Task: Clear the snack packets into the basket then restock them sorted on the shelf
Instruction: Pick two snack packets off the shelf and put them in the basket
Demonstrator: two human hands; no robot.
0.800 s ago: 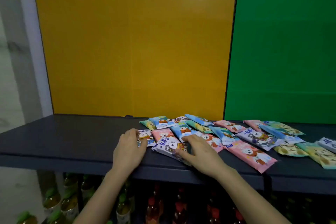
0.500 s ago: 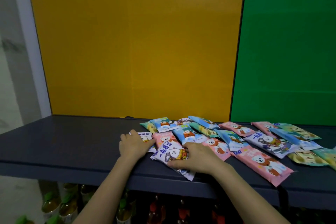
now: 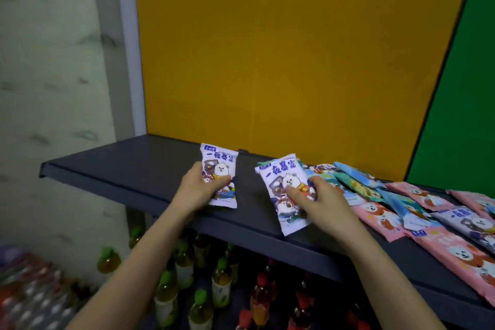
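Observation:
My left hand point(image 3: 197, 190) grips a lilac snack packet point(image 3: 220, 166) with a white dog printed on it, raised above the dark shelf point(image 3: 128, 169). A little to the right, my right hand point(image 3: 318, 203) holds a second lilac packet point(image 3: 281, 177) of the same kind, thumb laid across its front. Behind and right of it lie several pink packets point(image 3: 375, 211), blue packets point(image 3: 356, 173) and more lilac ones point(image 3: 466, 222), spread loosely along the shelf. No basket shows in this view.
Yellow point(image 3: 267, 61) and green point(image 3: 460, 115) back panels stand behind the shelf. Below it are rows of bottles with green caps point(image 3: 166, 292) and red caps point(image 3: 262, 295). A pale wall point(image 3: 53, 88) lies to the left.
Both hands have lifted a lilac packet each off the pile. The left packet moved leftwards, away from the heap. The camera has swung left and tilted.

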